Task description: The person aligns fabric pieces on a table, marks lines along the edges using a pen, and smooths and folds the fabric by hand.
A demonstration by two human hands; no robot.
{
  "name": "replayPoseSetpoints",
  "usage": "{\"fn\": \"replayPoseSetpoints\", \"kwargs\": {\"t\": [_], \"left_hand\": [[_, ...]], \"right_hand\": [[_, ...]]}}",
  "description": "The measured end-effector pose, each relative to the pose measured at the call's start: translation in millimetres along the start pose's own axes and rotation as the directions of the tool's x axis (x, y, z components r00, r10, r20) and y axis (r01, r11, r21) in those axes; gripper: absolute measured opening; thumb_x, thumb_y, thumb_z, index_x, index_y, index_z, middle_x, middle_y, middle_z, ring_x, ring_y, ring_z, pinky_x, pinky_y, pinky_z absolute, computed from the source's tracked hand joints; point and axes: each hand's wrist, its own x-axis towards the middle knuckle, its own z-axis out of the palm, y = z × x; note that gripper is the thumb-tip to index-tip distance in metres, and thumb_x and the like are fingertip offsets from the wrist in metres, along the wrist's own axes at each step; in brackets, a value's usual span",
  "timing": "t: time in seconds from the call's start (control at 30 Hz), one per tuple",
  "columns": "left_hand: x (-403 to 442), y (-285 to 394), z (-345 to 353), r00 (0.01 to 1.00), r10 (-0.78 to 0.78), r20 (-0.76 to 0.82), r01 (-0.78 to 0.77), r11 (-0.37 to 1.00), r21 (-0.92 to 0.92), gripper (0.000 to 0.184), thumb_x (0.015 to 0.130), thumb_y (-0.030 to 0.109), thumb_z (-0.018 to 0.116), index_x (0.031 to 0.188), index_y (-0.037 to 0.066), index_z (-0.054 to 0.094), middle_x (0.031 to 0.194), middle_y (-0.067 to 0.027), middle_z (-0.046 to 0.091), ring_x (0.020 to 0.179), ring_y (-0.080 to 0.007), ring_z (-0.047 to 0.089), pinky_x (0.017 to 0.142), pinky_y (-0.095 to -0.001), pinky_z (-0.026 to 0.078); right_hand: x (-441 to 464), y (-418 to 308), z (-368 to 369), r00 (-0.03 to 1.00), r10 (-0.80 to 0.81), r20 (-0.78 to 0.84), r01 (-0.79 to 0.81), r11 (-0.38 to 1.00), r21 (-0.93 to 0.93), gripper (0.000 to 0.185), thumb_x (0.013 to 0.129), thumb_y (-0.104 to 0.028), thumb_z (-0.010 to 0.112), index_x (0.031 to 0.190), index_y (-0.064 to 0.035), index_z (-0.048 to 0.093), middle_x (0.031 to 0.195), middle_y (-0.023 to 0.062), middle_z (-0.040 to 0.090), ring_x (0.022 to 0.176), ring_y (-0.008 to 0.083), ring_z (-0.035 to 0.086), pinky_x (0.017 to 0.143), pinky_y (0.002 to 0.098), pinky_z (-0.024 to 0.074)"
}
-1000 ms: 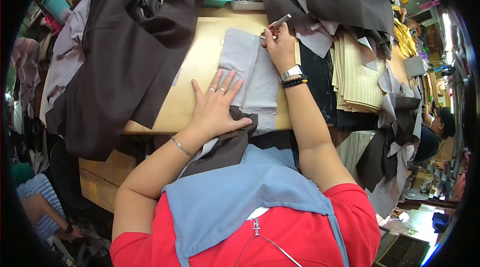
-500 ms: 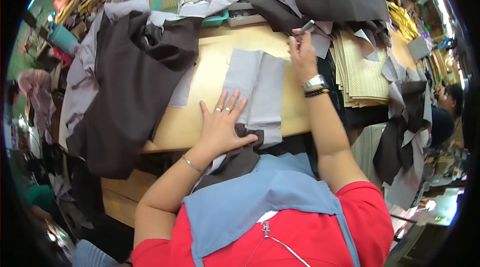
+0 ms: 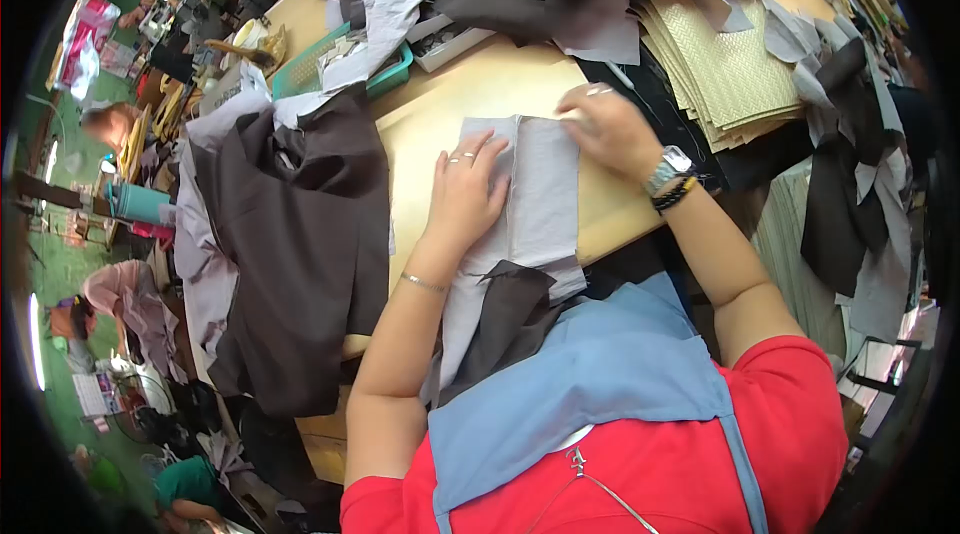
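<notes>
A light grey fabric piece [image 3: 545, 189] with a seam down its middle lies on the pale board [image 3: 430, 124]. My left hand [image 3: 468, 184] rests on its left half, fingers bent but apart, holding nothing. My right hand [image 3: 612, 129] is at the upper right corner of the piece, thumb and fingers curled towards each other; whatever is between them is too small to name. A pen [image 3: 620, 74] lies beyond my right hand on black cloth. Dark brown fabric [image 3: 510, 314] hangs over the board's near edge, under the grey piece.
A large dark brown fabric [image 3: 300, 234] covers the left side. Woven cream sheets [image 3: 720, 64] are stacked at the right. Behind the board stand a teal basket [image 3: 390, 74] and a white tray [image 3: 450, 46] among fabric scraps. A person [image 3: 190, 489] is at the lower left.
My right hand has let go of the pen and come back to the fabric's upper corner. My left hand has slid up the piece. The camera's view has turned and shifted.
</notes>
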Motion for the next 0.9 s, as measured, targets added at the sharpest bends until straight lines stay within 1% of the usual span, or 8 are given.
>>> {"fn": "replayPoseSetpoints", "kwargs": {"t": [0.1,0.2,0.3,0.33,0.43,0.53,0.73,0.9], "left_hand": [[8,-8,17,0.997,0.016,0.073,-0.021,0.998,0.067,0.055,0.097,0.025,0.055,0.149,0.014,0.042,0.149,-0.0125,0.049,0.142,-0.0312,0.04,0.116,-0.063,0.02],[2,-11,6,0.988,-0.074,0.137,0.06,0.992,0.108,0.058,0.098,0.025,0.054,0.152,0.014,0.038,0.154,-0.0088,0.045,0.147,-0.0301,0.034,0.116,-0.0675,0.014],[-2,-14,-7,0.982,-0.079,0.17,0.058,0.99,0.125,0.059,0.099,0.028,0.054,0.153,0.014,0.037,0.153,-0.0065,0.046,0.146,-0.0293,0.036,0.114,-0.0716,0.011],[-1,-14,-6,0.984,-0.067,0.163,0.043,0.989,0.142,0.058,0.099,0.029,0.055,0.153,0.016,0.038,0.154,-0.0061,0.045,0.146,-0.0283,0.037,0.113,-0.0725,0.01],[-4,-18,-1,0.996,0.016,0.093,-0.031,0.985,0.167,0.052,0.098,0.028,0.057,0.148,0.024,0.045,0.151,-0.007,0.048,0.142,-0.0282,0.042,0.109,-0.0767,0.015],[-7,-15,-2,0.993,0.027,0.115,-0.052,0.974,0.22,0.045,0.099,0.024,0.057,0.144,0.029,0.052,0.151,-0.0052,0.048,0.142,-0.028,0.042,0.112,-0.0742,0.013],[-6,-14,-2,0.993,0.003,0.119,-0.03,0.974,0.224,0.04,0.099,0.024,0.057,0.139,0.03,0.058,0.149,-0.0041,0.05,0.141,-0.0287,0.044,0.11,-0.0757,0.014],[-7,-16,0,0.995,0.008,0.1,-0.028,0.979,0.202,0.04,0.099,0.024,0.057,0.139,0.028,0.057,0.149,-0.0035,0.05,0.141,-0.029,0.043,0.11,-0.0757,0.014]], "right_hand": [[11,-12,30,0.988,-0.114,0.103,0.092,0.975,0.2,0.012,0.084,-0.011,0.069,0.093,-0.0058,0.062,0.092,0.0122,0.066,0.089,0.0308,0.064,0.082,0.0417,0.0511],[7,-5,45,0.979,-0.147,0.142,0.115,0.971,0.21,0.011,0.086,-0.012,0.068,0.094,-0.0062,0.062,0.093,0.0111,0.066,0.09,0.03,0.064,0.083,0.0409,0.051],[5,-4,48,0.981,-0.154,0.121,0.13,0.974,0.186,0.011,0.087,-0.013,0.067,0.095,-0.0065,0.062,0.092,0.0102,0.067,0.089,0.0294,0.064,0.085,0.0404,0.051],[5,-6,44,0.979,-0.122,0.163,0.095,0.981,0.169,0.014,0.085,-0.008,0.071,0.096,-0.0055,0.064,0.098,0.0093,0.069,0.094,0.0279,0.065,0.087,0.038,0.0522],[4,-5,46,0.978,-0.127,0.168,0.105,0.985,0.134,0.014,0.085,-0.01,0.071,0.096,-0.0061,0.065,0.097,0.0089,0.069,0.094,0.0273,0.066,0.087,0.0377,0.0522],[4,-4,46,0.974,-0.154,0.165,0.136,0.984,0.117,0.017,0.085,-0.011,0.071,0.102,-0.0083,0.067,0.098,0.0075,0.069,0.095,0.0259,0.066,0.087,0.0373,0.0521],[5,-4,47,0.963,-0.222,0.154,0.209,0.974,0.091,0.031,0.085,-0.01,0.071,0.116,-0.0139,0.069,0.103,0.0044,0.068,0.1,0.0227,0.065,0.088,0.0369,0.0518],[4,-4,48,0.962,-0.231,0.143,0.222,0.972,0.079,0.031,0.085,-0.01,0.071,0.116,-0.0141,0.07,0.103,0.0049,0.068,0.1,0.0229,0.065,0.088,0.0369,0.0518]]}}
